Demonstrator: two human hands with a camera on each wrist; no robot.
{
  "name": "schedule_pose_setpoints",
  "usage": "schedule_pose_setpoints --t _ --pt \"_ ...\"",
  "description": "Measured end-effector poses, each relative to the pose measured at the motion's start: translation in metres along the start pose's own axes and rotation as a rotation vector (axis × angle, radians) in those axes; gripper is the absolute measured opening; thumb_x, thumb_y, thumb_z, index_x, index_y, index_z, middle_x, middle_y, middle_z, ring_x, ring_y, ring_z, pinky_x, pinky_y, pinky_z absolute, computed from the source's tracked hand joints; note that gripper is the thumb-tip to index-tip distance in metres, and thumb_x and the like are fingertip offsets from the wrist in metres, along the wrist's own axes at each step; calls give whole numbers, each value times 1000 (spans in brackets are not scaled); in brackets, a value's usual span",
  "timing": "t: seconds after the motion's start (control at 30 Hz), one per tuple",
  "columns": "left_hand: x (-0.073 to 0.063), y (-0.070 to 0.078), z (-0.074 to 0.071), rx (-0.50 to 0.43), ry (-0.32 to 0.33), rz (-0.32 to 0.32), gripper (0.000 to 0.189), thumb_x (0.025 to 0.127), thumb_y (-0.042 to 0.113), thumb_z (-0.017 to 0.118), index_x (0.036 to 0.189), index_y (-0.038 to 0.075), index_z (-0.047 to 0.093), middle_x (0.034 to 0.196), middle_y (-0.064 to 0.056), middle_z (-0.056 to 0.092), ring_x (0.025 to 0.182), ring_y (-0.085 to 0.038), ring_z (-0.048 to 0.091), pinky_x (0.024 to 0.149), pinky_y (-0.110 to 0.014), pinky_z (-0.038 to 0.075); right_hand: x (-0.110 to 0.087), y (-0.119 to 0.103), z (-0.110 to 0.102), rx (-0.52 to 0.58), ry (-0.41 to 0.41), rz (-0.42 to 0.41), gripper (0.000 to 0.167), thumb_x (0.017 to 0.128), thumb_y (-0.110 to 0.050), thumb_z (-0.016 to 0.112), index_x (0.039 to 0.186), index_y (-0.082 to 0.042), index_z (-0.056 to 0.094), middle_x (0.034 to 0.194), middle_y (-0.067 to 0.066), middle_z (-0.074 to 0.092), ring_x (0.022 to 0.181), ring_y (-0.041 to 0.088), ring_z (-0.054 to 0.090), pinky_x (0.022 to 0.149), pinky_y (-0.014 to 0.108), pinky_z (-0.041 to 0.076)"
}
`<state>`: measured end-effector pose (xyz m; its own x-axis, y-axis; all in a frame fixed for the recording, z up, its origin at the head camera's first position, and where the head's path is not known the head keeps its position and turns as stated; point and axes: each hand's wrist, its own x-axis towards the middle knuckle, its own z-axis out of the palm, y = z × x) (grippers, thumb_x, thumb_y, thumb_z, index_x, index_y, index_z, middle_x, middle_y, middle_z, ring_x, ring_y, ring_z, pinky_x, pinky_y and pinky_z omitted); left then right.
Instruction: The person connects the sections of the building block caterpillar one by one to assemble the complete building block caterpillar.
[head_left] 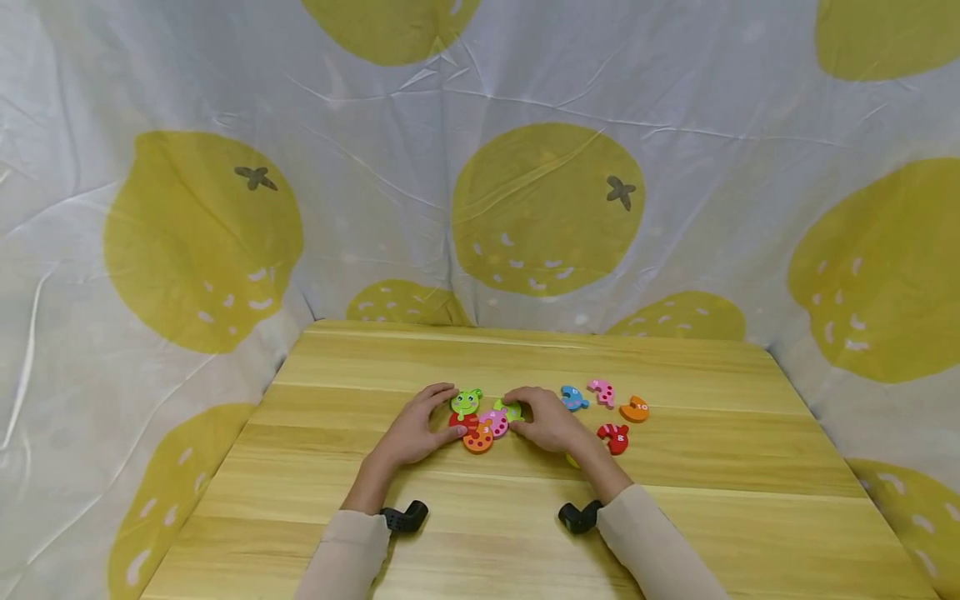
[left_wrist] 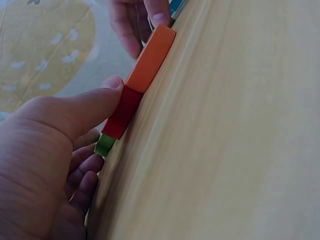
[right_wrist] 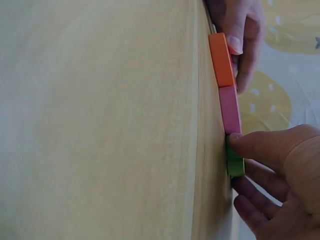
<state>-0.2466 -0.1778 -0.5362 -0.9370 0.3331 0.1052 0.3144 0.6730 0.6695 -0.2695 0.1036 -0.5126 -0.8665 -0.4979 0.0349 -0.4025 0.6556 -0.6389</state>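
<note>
Fingers and thumb of the left hand [head_left: 412, 429] hold the red piece [head_left: 467, 421] and green head [head_left: 464, 405]; those of the right hand [head_left: 550, 421] pinch the green piece [head_left: 508, 410]. Forearms slant in from the near side, either side of the orange piece marked 3 [head_left: 477, 440]. That piece is the near bend of a flat caterpillar chain, long axis crosswise, V-shaped, opening away from the person. Beyond it leftward come the red piece and head, antennae pointing far; beyond it rightward, the pink piece [head_left: 493, 422] and green piece. Well right of it lie loose pieces [head_left: 634, 409].
</note>
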Motion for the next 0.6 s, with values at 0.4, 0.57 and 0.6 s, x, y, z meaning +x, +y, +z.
schedule_pose_setpoints --t 0.4,0.57,0.6 --pt "-1 1 2 17 -78 75 73 93 50 72 155 20 49 167 4 35 160 -26 21 125 -61 22 -10 10 -7 91 62 42 43 95 -16 75 136 -13 65 138 6 65 133 30 58 114 50 45" --pt "-1 2 2 31 -77 72 70 95 43 71 155 17 49 166 2 37 159 -27 24 126 -59 22 -18 16 -20 85 125 68 41 97 -18 73 137 -14 64 139 8 64 131 32 58 112 53 47" --pt "-1 2 2 30 -72 72 68 95 41 71 154 17 50 166 1 38 158 -27 24 126 -58 22 -20 17 -23 77 135 67 42 97 -18 73 137 -13 64 139 8 64 131 32 58 111 53 48"
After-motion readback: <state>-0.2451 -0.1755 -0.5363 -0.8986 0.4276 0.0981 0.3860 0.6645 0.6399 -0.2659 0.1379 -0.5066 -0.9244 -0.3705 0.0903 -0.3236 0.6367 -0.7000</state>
